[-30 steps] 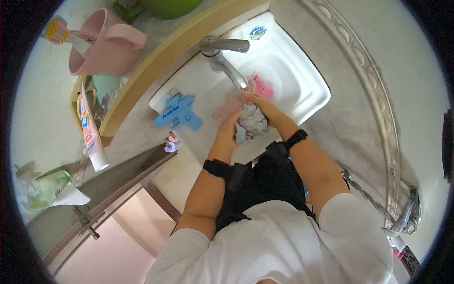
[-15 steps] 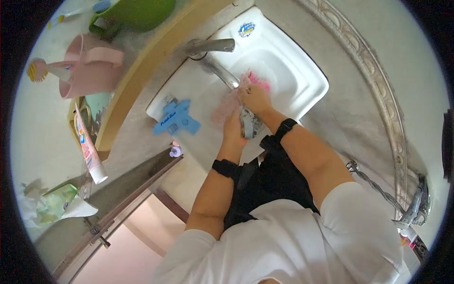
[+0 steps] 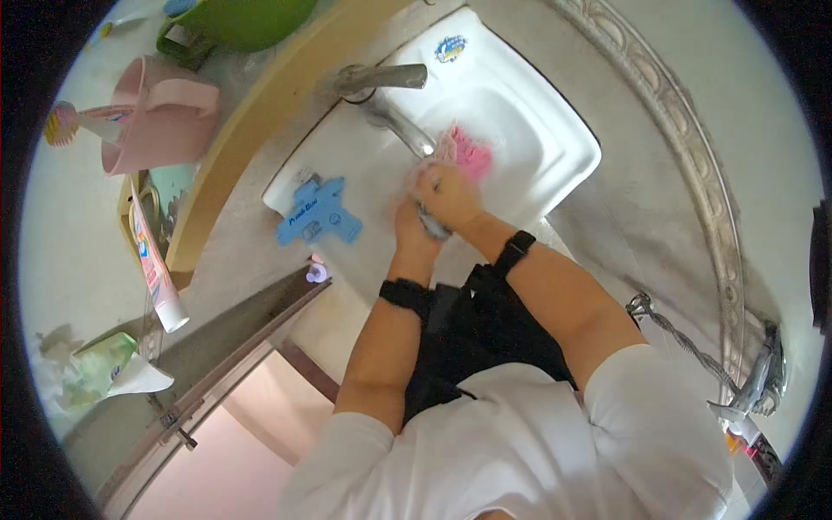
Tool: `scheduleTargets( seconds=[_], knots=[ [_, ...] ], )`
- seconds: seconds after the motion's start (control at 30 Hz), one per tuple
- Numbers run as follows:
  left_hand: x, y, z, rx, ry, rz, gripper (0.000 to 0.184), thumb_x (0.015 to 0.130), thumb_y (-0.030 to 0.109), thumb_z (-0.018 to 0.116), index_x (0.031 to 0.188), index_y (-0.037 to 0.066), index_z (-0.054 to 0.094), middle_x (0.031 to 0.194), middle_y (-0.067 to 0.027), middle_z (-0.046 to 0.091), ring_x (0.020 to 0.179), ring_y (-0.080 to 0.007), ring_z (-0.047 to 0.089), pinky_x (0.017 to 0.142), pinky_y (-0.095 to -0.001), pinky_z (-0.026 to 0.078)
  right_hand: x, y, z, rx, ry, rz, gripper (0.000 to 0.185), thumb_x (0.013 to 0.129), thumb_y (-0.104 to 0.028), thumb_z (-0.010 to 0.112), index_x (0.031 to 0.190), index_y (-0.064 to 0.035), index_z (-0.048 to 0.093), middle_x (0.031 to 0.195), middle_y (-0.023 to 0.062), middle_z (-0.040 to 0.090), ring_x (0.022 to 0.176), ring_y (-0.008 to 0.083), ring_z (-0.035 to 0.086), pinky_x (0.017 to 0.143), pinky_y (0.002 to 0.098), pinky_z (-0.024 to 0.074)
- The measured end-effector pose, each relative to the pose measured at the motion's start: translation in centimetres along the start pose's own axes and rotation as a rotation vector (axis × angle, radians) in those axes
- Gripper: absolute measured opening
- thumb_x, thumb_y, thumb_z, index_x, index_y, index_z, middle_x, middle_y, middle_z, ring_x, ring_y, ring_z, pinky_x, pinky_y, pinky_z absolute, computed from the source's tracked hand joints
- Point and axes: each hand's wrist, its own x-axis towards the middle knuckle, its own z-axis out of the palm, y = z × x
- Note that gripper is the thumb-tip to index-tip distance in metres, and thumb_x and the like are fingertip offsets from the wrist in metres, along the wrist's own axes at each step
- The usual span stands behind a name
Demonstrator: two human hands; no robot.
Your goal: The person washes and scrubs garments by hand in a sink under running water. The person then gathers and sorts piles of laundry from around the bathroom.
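Both hands are together over the white sink (image 3: 568, 160), just below the faucet spout (image 3: 407, 134). My right hand (image 3: 451, 198) is closed around a wet grey-and-white cloth (image 3: 433, 224), blurred by motion. Against it, my left hand (image 3: 416, 232) is closed on the same cloth from the near left side. Only a small part of the cloth shows between the palms. A bright pink lacy cloth (image 3: 472, 158) lies bunched in the basin just beyond my right hand.
A blue cut-out card (image 3: 321, 212) lies on the sink's left rim. On the wooden-edged shelf (image 3: 243, 147) are a pink cup (image 3: 165, 130) with a toothbrush, a green cup (image 3: 247, 26) and a toothpaste tube (image 3: 156, 273). A shower head (image 3: 754, 381) hangs at right.
Both hands have shifted slightly left, and the right hand has moved down over the grey-and-white cloth. More of the pink cloth now shows in the basin.
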Motion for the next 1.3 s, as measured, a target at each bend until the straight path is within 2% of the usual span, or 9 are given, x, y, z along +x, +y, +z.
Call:
scheduleTargets(
  seconds=[0.03,0.13,0.23,0.33,0.43,0.67,0.87,1.17,1.3],
  knots=[
    [-0.2,1.8,1.3,-0.610,0.104,-0.461,0.030,0.088,0.027,0.050,0.107,0.004,0.056,0.098,-0.0081,0.060,0.087,-0.0211,0.060,0.071,-0.0351,0.051,1.6,1.6,0.2,0.074,0.042,0.145,0.036,0.082,-0.039,0.052,0.075,-0.0055,0.064,0.075,0.0213,0.059,0.067,0.0371,0.060,0.063,0.0433,0.0466],
    [-0.3,0.8,0.4,-0.597,0.069,-0.571,0.032,0.086,0.021,0.054,0.116,0.008,0.052,0.111,-0.0081,0.057,0.098,-0.0207,0.057,0.081,-0.0325,0.048,3.1,4.3,0.4,-0.008,0.041,0.167,0.039,0.083,-0.042,0.053,0.083,-0.0057,0.066,0.083,0.0168,0.064,0.073,0.0301,0.062,0.065,0.0411,0.0465],
    [-1.9,3.7,0.2,0.012,-0.162,0.081,0.034,0.088,0.028,0.051,0.107,0.001,0.055,0.103,-0.0110,0.061,0.090,-0.0228,0.061,0.074,-0.0348,0.052,3.6,6.9,-0.2,0.507,-0.243,0.216,0.042,0.082,-0.045,0.056,0.092,-0.0055,0.066,0.091,0.0082,0.065,0.082,0.0193,0.060,0.068,0.0349,0.0457],
    [-1.9,9.0,0.4,-0.542,-0.008,-0.240,0.031,0.087,0.025,0.053,0.105,0.000,0.057,0.101,-0.0124,0.061,0.088,-0.0235,0.062,0.075,-0.0340,0.052,1.2,4.0,-3.7,1.113,-0.502,0.464,0.050,0.082,-0.049,0.057,0.093,-0.0017,0.065,0.087,0.0049,0.064,0.078,0.0158,0.059,0.073,0.0306,0.0473],
    [0.6,6.7,-4.2,-0.664,0.058,-0.397,0.033,0.086,0.023,0.054,0.107,-0.002,0.055,0.099,-0.0123,0.061,0.087,-0.0254,0.061,0.076,-0.0354,0.051,0.6,4.6,-7.2,0.343,-0.763,0.294,0.046,0.077,-0.039,0.066,0.105,-0.0035,0.061,0.093,0.0020,0.060,0.083,0.0132,0.055,0.072,0.0263,0.0432],
    [-0.2,5.9,-2.6,-0.380,-0.015,-0.501,0.042,0.085,0.032,0.057,0.119,0.009,0.050,0.112,-0.0081,0.056,0.100,-0.0282,0.054,0.075,-0.0449,0.049,0.3,5.7,-6.3,1.058,-0.080,0.395,0.038,0.071,-0.018,0.070,0.104,-0.0028,0.058,0.093,0.0028,0.062,0.083,0.0144,0.058,0.075,0.0283,0.0471],
    [2.9,0.0,-2.3,-1.142,-0.147,-0.663,0.059,0.089,0.046,0.044,0.132,0.007,0.035,0.127,-0.0119,0.046,0.110,-0.0281,0.051,0.081,-0.0455,0.049,-3.6,-2.4,-1.8,0.201,-0.050,-0.456,0.046,0.064,-0.013,0.068,0.108,-0.0099,0.054,0.099,0.0111,0.059,0.089,0.0284,0.058,0.078,0.0392,0.0471],
    [0.2,0.1,1.6,-0.283,0.265,-0.538,0.031,0.082,0.022,0.059,0.106,0.004,0.054,0.096,-0.0106,0.061,0.079,-0.0216,0.061,0.068,-0.0354,0.051,1.8,3.5,1.4,0.344,0.191,0.195,0.046,0.070,-0.022,0.060,0.112,-0.0029,0.055,0.111,0.0178,0.056,0.104,0.0345,0.053,0.092,0.0384,0.0401],
    [0.5,0.0,-0.2,-0.308,0.114,-0.572,0.024,0.078,0.013,0.062,0.099,0.003,0.056,0.090,-0.0093,0.062,0.073,-0.0214,0.061,0.062,-0.0342,0.051,3.3,5.2,-1.3,0.416,-0.132,0.137,0.051,0.071,-0.019,0.058,0.119,-0.0030,0.051,0.114,0.0178,0.055,0.109,0.0332,0.050,0.094,0.0373,0.0386]
  ],
)
